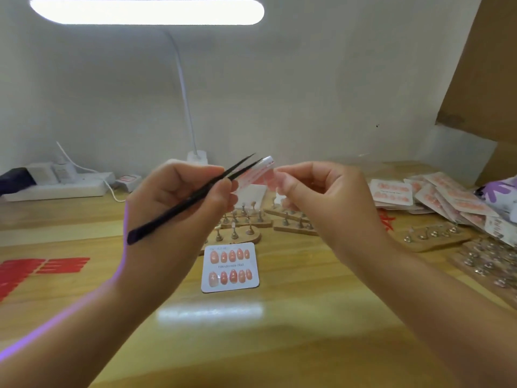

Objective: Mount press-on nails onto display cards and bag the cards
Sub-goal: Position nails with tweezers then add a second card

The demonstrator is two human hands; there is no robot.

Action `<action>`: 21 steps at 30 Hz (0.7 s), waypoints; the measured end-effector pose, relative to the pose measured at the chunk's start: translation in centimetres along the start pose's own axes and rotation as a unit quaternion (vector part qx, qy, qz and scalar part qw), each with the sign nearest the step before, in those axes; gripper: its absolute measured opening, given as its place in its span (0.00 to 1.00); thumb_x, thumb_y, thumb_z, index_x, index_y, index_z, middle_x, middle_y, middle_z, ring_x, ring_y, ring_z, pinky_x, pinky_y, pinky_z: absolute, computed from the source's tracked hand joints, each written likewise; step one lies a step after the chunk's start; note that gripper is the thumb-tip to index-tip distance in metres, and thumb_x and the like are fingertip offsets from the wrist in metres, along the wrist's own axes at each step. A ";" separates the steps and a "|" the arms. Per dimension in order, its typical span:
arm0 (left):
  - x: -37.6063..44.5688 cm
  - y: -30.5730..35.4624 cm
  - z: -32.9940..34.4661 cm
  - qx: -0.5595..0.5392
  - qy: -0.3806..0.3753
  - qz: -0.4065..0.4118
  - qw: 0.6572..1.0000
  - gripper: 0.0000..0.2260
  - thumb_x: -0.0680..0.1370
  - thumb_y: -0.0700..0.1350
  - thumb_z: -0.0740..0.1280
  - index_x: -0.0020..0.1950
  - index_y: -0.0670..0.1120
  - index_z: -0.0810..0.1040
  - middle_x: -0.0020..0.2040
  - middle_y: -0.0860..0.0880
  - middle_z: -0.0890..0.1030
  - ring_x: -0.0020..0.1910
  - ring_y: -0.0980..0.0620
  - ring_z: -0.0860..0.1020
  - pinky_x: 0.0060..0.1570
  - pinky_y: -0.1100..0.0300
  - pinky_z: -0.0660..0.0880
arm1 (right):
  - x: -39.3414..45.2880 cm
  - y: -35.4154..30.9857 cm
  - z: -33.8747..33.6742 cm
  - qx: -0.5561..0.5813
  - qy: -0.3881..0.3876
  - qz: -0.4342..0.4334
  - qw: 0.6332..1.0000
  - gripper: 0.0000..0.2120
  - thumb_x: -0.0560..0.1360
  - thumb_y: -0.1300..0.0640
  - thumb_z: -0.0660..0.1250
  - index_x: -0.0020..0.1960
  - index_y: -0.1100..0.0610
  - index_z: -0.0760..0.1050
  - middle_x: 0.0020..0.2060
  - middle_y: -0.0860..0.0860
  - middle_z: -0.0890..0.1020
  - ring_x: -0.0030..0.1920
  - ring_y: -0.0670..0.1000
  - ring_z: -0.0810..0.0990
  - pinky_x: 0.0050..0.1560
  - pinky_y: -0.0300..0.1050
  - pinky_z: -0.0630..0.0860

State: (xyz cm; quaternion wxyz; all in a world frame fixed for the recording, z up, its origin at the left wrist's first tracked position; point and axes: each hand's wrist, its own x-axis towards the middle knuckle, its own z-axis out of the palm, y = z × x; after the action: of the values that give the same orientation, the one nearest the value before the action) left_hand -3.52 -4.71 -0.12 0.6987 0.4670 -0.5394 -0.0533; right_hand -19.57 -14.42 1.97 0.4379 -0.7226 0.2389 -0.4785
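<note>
My left hand (181, 197) grips black tweezers (195, 196), their tips pointing up and right toward a small clear bag (253, 175) with red print. That bag is raised above the desk, pinched between my left fingers and my right hand (316, 197). Below, a white display card (230, 266) lies flat on the wooden desk (279, 317), carrying two rows of pink press-on nails. Whether anything sits inside the bag is unclear.
Wooden nail stands (243, 219) with metal pegs sit behind the card, with more stands (436, 233) at the right. A heap of bagged cards (436, 197) lies far right beside cardboard (481, 65). Red strips (33, 270) lie left. A lamp base (197, 157) and power strip (56, 186) stand at the back.
</note>
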 end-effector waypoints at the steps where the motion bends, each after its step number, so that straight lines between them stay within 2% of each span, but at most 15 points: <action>1: -0.1 0.0 0.0 0.004 -0.004 0.005 1.000 0.08 0.74 0.53 0.71 0.51 0.54 0.80 0.46 0.49 0.85 0.44 0.49 0.85 0.44 0.59 0.81 | -0.1 -0.1 0.1 -0.003 -0.005 -0.006 1.000 0.03 0.75 0.55 0.72 0.47 0.54 0.83 0.36 0.49 0.85 0.34 0.45 0.82 0.37 0.39 0.81; 5: -0.3 0.0 -0.2 0.012 -0.008 0.008 1.000 0.05 0.75 0.51 0.70 0.50 0.55 0.80 0.45 0.49 0.85 0.43 0.49 0.85 0.44 0.58 0.81 | -0.4 -0.1 0.4 0.004 -0.022 -0.005 1.000 0.03 0.75 0.56 0.71 0.47 0.53 0.83 0.36 0.48 0.85 0.36 0.45 0.83 0.38 0.35 0.79; 9: -0.3 0.2 0.3 0.022 -0.008 -0.023 0.999 0.07 0.74 0.48 0.71 0.50 0.48 0.79 0.43 0.51 0.86 0.40 0.53 0.84 0.44 0.60 0.81 | -0.4 0.1 0.4 0.011 -0.024 0.009 1.000 0.05 0.76 0.58 0.70 0.49 0.54 0.83 0.39 0.48 0.86 0.38 0.45 0.84 0.42 0.39 0.81; 13: 0.1 0.5 -0.1 0.018 -0.033 -0.068 0.997 0.09 0.74 0.44 0.72 0.52 0.41 0.79 0.43 0.46 0.85 0.42 0.49 0.84 0.46 0.55 0.82 | -0.4 0.2 0.3 0.004 -0.028 0.011 1.000 0.06 0.76 0.58 0.69 0.50 0.53 0.83 0.40 0.48 0.86 0.37 0.43 0.82 0.41 0.36 0.80; 15: 0.2 1.1 0.2 0.016 -0.031 -0.059 0.998 0.10 0.74 0.40 0.67 0.53 0.38 0.79 0.41 0.44 0.84 0.39 0.52 0.84 0.44 0.58 0.81 | -0.4 0.2 0.3 0.005 -0.028 0.013 1.000 0.06 0.76 0.58 0.68 0.49 0.52 0.83 0.38 0.48 0.85 0.35 0.41 0.81 0.38 0.33 0.78; 18: -0.3 1.9 1.2 -0.021 -0.049 -0.071 0.996 0.11 0.77 0.27 0.60 0.58 0.26 0.74 0.32 0.45 0.80 0.27 0.63 0.78 0.38 0.70 0.76 | -0.4 0.2 0.2 0.015 -0.022 0.025 0.999 0.06 0.77 0.58 0.68 0.48 0.51 0.83 0.35 0.46 0.84 0.33 0.41 0.81 0.37 0.35 0.79; 19: -0.4 2.3 1.6 -0.023 -0.043 -0.067 0.997 0.10 0.76 0.25 0.61 0.57 0.26 0.74 0.31 0.47 0.80 0.26 0.65 0.77 0.38 0.72 0.75 | -0.3 0.2 0.2 0.017 -0.020 0.030 0.999 0.06 0.77 0.59 0.68 0.48 0.51 0.83 0.34 0.46 0.84 0.33 0.41 0.81 0.37 0.39 0.81; 21: -0.6 2.8 1.7 -0.001 -0.020 -0.031 0.999 0.06 0.73 0.29 0.69 0.50 0.35 0.80 0.30 0.55 0.81 0.30 0.65 0.79 0.39 0.73 0.76 | -0.3 0.1 0.2 0.018 -0.015 0.036 0.999 0.06 0.77 0.59 0.67 0.48 0.52 0.83 0.33 0.46 0.83 0.32 0.41 0.80 0.40 0.46 0.81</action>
State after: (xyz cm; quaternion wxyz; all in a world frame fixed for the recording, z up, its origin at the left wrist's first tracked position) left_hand -6.36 -3.85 1.45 0.6865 0.4814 -0.5383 -0.0850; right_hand -19.56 -14.17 1.65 0.4716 -0.7127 0.2498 -0.4553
